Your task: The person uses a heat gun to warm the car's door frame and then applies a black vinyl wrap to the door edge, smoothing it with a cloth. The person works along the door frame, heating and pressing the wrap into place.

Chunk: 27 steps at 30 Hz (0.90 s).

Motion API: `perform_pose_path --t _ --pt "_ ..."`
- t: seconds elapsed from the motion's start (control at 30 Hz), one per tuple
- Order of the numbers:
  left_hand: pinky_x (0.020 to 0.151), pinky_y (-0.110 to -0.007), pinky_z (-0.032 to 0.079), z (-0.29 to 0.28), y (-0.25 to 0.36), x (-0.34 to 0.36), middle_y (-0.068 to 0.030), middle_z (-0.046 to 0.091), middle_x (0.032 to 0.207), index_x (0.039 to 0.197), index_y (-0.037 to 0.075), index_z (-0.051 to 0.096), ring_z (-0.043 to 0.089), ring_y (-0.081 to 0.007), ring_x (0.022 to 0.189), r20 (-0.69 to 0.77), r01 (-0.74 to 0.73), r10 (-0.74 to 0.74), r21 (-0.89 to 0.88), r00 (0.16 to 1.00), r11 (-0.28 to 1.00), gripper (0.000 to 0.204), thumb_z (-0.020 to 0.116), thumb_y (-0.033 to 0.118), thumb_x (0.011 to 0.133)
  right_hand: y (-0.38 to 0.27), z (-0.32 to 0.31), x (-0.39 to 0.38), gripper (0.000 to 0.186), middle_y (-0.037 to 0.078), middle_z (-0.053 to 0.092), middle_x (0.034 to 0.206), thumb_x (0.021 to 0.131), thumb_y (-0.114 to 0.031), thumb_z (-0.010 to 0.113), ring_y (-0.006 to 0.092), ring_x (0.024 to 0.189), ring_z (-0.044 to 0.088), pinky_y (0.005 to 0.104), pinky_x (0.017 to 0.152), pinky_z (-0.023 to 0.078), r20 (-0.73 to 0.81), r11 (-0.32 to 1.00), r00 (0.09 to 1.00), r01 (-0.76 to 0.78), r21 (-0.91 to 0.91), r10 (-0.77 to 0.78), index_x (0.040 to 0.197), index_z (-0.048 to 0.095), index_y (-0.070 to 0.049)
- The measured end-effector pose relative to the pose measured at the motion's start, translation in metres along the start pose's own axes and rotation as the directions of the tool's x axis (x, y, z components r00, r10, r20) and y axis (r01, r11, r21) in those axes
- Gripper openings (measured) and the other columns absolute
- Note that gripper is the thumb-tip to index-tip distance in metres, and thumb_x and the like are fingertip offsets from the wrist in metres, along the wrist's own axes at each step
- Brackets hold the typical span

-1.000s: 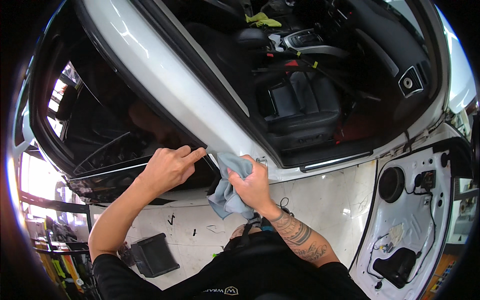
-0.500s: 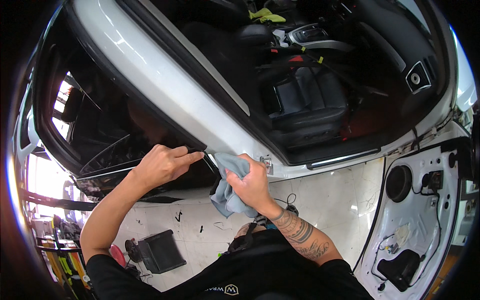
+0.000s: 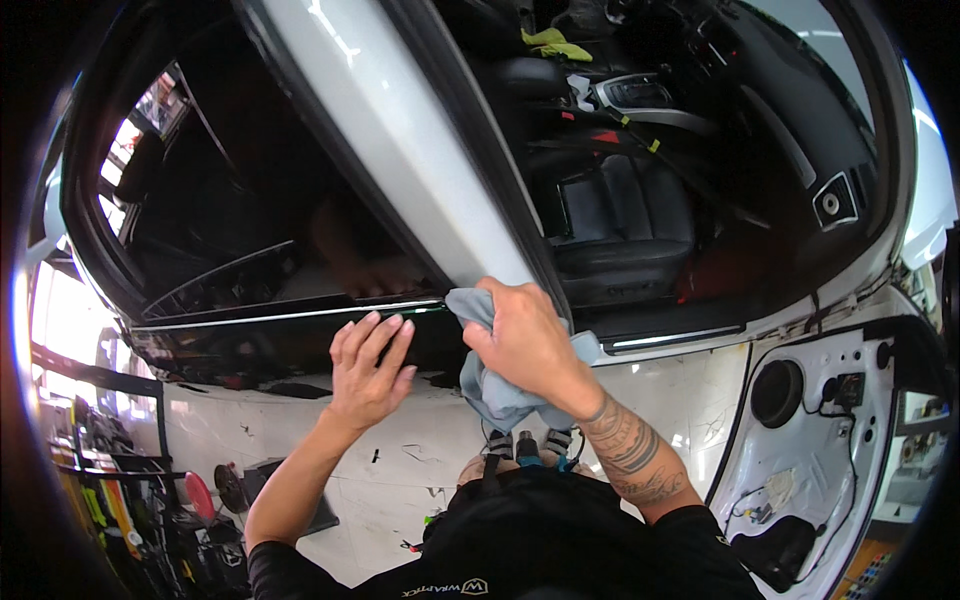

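In my right hand (image 3: 532,345) is a bunched blue-grey cloth (image 3: 494,397). It touches the foot of the white pillar (image 3: 405,135) between the two door openings, at the edge of the rear door. My fingers are closed round it, and its lower folds hang below the hand. My left hand (image 3: 368,375) rests on the glossy black rear door panel (image 3: 255,352), fingers stretched out and holding nothing. Just above those fingertips runs a thin bright trim strip (image 3: 300,314), under the dark rear window (image 3: 250,200).
At right stands a white door shell (image 3: 800,450) without its trim panel, a round speaker in it. The front opening shows a black seat (image 3: 625,210) and a yellow-green cloth (image 3: 555,43). Tools (image 3: 120,515) and a dark box-like object (image 3: 320,515) are at lower left.
My left hand has come off the window's lower corner, moved down onto the door panel and opened out. My right hand and the cloth have shifted slightly right. The view has turned.
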<state>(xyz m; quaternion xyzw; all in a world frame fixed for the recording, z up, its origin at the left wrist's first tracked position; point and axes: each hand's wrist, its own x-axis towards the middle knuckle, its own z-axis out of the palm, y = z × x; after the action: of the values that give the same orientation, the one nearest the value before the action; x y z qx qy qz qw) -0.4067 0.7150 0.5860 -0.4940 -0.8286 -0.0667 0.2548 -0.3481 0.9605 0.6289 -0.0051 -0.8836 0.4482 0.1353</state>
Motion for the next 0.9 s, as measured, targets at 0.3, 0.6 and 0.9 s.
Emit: perform_pose_path --t 0.3,0.6,0.9 --pt "0.099 -0.046 0.034 -0.013 -0.001 0.031 -0.0063 0.051 0.117 0.131 0.017 0.062 0.046 -0.0287 0.110 0.037 0.022 -0.017 -0.137 0.999 0.990 0.064 0.075 0.016 0.068 0.006 0.005 -0.013 0.023 0.026 0.066 0.076 0.078 -0.010 0.062 0.0414 0.071 0.066 0.0413 0.069 0.052 -0.072 0.971 0.990 -0.101 0.216 0.118 0.094 0.064 0.007" --pt "0.092 -0.043 0.033 -0.014 0.021 0.043 -0.0034 0.054 0.111 0.123 0.022 0.066 0.049 -0.0252 0.108 -0.051 0.130 -0.140 -0.167 0.989 0.977 0.055 0.072 0.007 0.070 -0.002 0.010 -0.018 0.024 0.027 0.064 0.071 0.075 -0.009 0.064 0.0444 0.069 0.064 0.0480 0.068 0.051 -0.097 0.979 0.990 -0.084 0.185 0.103 0.094 0.064 0.005" --pt "0.101 -0.047 0.033 -0.011 0.022 0.020 -0.0109 0.054 0.115 0.123 0.012 0.067 0.047 -0.0317 0.112 -0.121 0.259 -0.287 -0.205 0.950 0.944 0.052 0.070 0.004 0.071 -0.009 0.016 -0.018 0.023 0.027 0.063 0.068 0.074 -0.009 0.064 0.0444 0.069 0.064 0.0486 0.067 0.051 -0.156 0.987 0.985 -0.044 0.153 0.068 0.091 0.063 0.006"
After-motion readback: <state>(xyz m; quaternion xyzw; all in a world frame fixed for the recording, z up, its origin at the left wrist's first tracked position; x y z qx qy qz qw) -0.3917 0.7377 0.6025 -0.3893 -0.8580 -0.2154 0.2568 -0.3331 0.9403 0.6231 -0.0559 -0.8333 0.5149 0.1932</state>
